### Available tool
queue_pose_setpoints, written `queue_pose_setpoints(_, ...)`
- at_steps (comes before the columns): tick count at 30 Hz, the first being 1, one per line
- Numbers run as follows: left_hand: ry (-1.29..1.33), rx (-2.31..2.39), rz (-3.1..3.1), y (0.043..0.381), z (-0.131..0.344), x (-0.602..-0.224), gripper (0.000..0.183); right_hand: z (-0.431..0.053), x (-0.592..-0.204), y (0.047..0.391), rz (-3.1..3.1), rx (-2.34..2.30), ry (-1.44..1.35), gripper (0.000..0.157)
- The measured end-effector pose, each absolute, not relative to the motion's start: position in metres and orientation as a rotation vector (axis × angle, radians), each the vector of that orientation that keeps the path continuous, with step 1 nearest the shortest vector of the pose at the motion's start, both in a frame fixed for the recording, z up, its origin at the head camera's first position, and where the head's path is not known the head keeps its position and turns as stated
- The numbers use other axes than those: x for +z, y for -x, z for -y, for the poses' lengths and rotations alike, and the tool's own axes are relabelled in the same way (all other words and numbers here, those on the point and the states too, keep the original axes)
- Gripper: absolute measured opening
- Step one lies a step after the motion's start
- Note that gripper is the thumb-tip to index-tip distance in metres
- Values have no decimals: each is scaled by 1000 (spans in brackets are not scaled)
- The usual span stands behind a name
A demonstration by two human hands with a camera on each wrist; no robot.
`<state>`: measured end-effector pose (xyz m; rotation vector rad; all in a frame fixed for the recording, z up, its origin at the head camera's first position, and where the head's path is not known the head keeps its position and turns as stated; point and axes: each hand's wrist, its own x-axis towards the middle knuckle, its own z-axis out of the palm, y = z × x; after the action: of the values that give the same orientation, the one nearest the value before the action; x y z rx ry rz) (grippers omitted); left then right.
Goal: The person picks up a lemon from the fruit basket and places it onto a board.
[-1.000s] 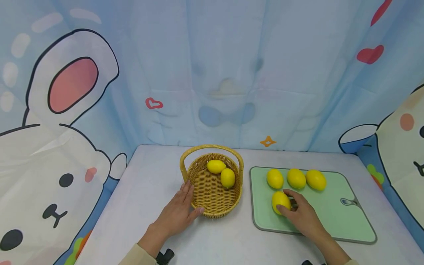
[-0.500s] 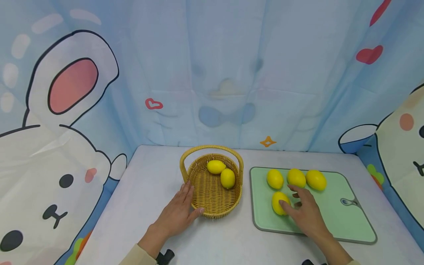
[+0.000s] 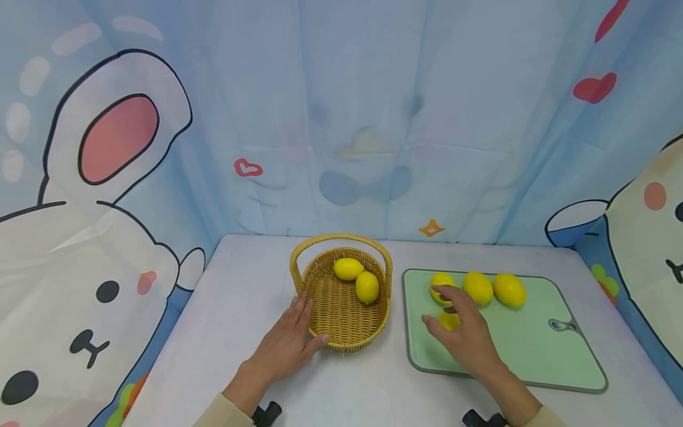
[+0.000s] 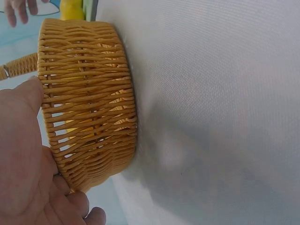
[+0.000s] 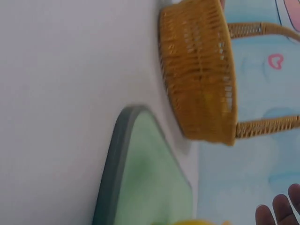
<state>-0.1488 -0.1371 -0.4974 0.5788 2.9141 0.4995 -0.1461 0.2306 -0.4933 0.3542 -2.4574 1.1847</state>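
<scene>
My left hand lies against the left front of a wicker basket, its fingers extended along the rim. In the left wrist view, thumb and fingers touch the basket's woven side. Two yellow lemons, one at the back and one to its right, lie inside. My right hand, thumb and fingers spread with nothing between them, hovers over the green cutting board. Beneath it a front lemon is mostly covered. Behind, a lemon is partly hidden by the fingers.
Two more lemons, a middle one and a right one, sit along the back of the board. The white table ends at a blue cartoon curtain. The basket's tall arched handle stands upright.
My right hand has let go of the front lemon, then lifted and shifted left over it. The lemon stays on the board. My left hand and the basket have not moved.
</scene>
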Motion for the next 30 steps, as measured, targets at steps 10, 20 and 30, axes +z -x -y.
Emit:
queue_pose_setpoints(10, -583, 493, -2919, 150, 138, -499, 91, -169, -478, 149, 2507, 1280, -583, 61)
queue_pose_setpoints(20, -590, 515, -2915, 149, 136, -497, 88, -118, -479, 182, 2656, 1331, -617, 67)
queue_pose_setpoints(30, -598, 481, -2927, 150, 137, -498, 92, -95, -486, 213, 2789, 1271, -428, 72)
